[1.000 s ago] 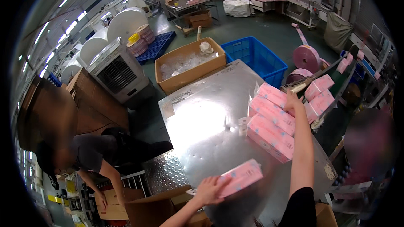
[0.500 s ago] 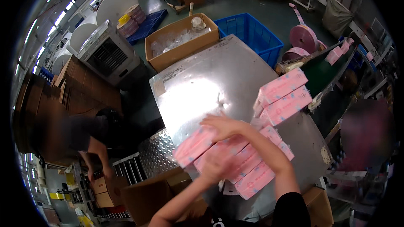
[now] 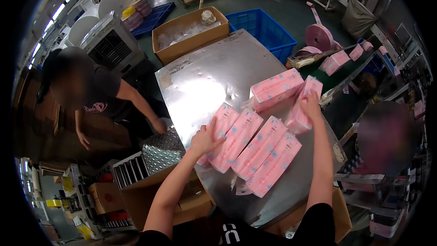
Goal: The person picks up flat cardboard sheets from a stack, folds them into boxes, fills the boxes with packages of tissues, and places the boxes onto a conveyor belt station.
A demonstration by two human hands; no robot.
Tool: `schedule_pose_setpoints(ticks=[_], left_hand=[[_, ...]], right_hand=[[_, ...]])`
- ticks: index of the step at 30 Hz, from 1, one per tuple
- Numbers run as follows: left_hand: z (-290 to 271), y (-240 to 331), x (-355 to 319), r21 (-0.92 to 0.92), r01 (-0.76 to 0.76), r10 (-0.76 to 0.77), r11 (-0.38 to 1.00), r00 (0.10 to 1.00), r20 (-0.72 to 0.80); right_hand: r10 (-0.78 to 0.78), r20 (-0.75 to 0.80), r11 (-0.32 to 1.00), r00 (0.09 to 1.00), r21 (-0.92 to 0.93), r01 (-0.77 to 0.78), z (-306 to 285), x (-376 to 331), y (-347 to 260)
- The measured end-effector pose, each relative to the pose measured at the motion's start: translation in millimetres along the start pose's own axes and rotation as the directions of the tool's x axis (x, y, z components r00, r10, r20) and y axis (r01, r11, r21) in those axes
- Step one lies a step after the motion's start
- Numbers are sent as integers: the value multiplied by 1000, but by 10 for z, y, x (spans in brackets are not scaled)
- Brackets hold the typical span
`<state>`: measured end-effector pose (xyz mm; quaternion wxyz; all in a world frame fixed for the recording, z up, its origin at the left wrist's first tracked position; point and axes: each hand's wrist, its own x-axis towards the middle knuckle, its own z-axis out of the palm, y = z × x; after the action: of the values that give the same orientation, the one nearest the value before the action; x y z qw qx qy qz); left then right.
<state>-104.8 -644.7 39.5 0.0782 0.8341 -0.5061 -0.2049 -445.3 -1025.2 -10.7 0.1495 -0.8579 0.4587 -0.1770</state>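
Several pink soft tissue packs [image 3: 261, 148] with blue prints lie side by side in a slanting row on the metal table [image 3: 236, 75]. My left hand [image 3: 203, 142] rests against the leftmost pack [image 3: 224, 119], thumb and fingers apart, not wrapped round it. At the right, my right hand [image 3: 311, 105] grips another tissue pack [image 3: 298, 114], which is tilted, its far end pointing away from me. One more pack [image 3: 276, 89] lies just left of that one, beyond the row. A narrow gap splits the row in the middle.
An open carton [image 3: 191, 41] with clear plastic and a blue crate [image 3: 261, 32] stand beyond the table. More packs [image 3: 335, 62] sit on a green conveyor at right. Open cartons [image 3: 159, 196] are near me. A co-worker [image 3: 107, 89] reaches toward a diamond-plate surface [image 3: 161, 148] at left.
My hands have moved apart: the left to the row's left end, the right out to a pack at right. The row's packs are turned more upright. The co-worker has risen.
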Motion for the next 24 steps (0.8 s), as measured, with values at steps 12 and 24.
schedule_pose_setpoints(ticks=[12, 24], left_hand=[[405, -465, 70, -818, 482, 194, 315, 811, 552], [655, -983, -909, -662, 613, 331, 431, 576, 748]], right_hand=[[324, 760, -130, 563, 625, -770, -595, -2896, 90], [259, 858, -226, 444, 500, -836, -230, -3219, 26]])
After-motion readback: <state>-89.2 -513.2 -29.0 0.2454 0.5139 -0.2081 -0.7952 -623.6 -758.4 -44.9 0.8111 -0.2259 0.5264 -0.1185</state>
